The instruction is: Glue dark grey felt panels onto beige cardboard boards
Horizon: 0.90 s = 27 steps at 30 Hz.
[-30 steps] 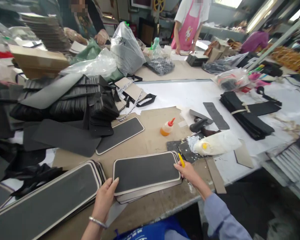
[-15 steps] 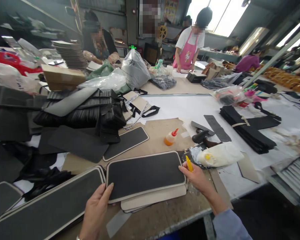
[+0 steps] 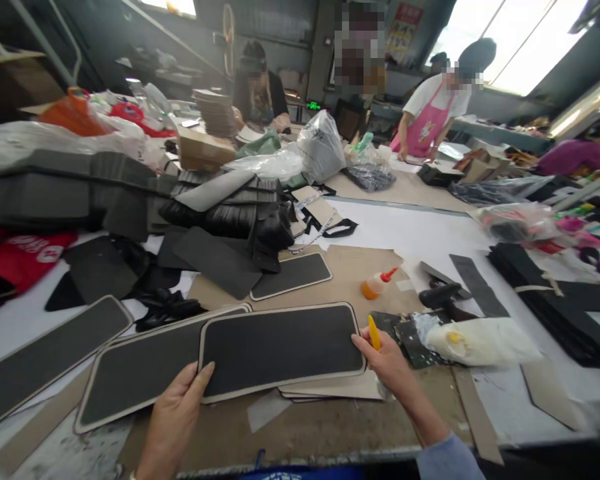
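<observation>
A dark rectangular panel [image 3: 280,350] with rounded corners and a beige border lies between my hands. My left hand [image 3: 177,407] is closed on its left edge, thumb on top. At the right edge, my right hand [image 3: 387,360] pinches the panel with its thumb on the face. That same hand also keeps a slim yellow tool [image 3: 374,332] upright between its fingers; its exact kind is unclear. Beneath the panel, beige boards [image 3: 337,387] stick out at the lower right. Another bordered panel [image 3: 145,370] lies to the left, partly covered by the held one.
A glue-like bottle with orange liquid and a red tip [image 3: 375,285] stands behind the panel. A white bag [image 3: 485,341] lies to the right. Stacked dark pieces [image 3: 220,207] and a smaller bordered panel [image 3: 295,275] lie beyond. Two people work across the table.
The view has swung left. Both hands have shifted the panel leftward relative to the beige boards beneath, so it now overlaps the neighbouring panel. The grips look the same.
</observation>
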Motion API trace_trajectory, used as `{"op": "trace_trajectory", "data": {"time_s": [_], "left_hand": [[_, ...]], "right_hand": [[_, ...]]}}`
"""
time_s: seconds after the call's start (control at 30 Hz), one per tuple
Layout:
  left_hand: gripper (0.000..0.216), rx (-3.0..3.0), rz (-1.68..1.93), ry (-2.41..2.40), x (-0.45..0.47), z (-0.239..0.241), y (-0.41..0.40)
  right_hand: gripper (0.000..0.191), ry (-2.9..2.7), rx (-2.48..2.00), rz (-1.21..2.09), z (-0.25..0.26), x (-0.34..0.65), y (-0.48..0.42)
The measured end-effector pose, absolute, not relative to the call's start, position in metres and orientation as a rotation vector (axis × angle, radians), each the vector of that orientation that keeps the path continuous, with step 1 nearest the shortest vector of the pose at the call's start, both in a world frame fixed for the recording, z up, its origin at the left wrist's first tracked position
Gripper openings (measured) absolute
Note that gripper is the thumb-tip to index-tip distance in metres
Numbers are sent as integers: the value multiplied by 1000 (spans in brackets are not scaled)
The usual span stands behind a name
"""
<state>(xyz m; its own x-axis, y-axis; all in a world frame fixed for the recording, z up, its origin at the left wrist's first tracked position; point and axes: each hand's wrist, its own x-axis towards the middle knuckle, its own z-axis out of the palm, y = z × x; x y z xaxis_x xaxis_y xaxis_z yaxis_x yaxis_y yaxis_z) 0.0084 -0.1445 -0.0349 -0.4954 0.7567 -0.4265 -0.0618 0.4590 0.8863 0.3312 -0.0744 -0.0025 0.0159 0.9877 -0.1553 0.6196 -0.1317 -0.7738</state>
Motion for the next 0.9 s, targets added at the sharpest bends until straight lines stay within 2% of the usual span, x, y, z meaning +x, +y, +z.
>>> {"op": "trace_trajectory", "data": {"time_s": [0.27, 0.4, 0.63, 0.8, 0.9], "left_hand": [[28, 450, 1255, 1669, -43, -20, -180], [31, 361, 1281, 1696, -70, -20, -195], [38, 454, 1352, 1771, -125, -13, -189], [39, 628, 1116, 2220, -155, -20, -183], [40, 660, 937, 2487, -157, -23, -184]], "right_hand": [[34, -1790, -1751, 1175, -33, 269, -80], [35, -1862, -1683, 1202, -44, 231, -74], [33, -1895, -1550, 1133, -32, 161, -52], [27, -2077, -1613, 954, -45, 150, -43], [27, -2076, -1666, 954, -48, 162, -46]]}}
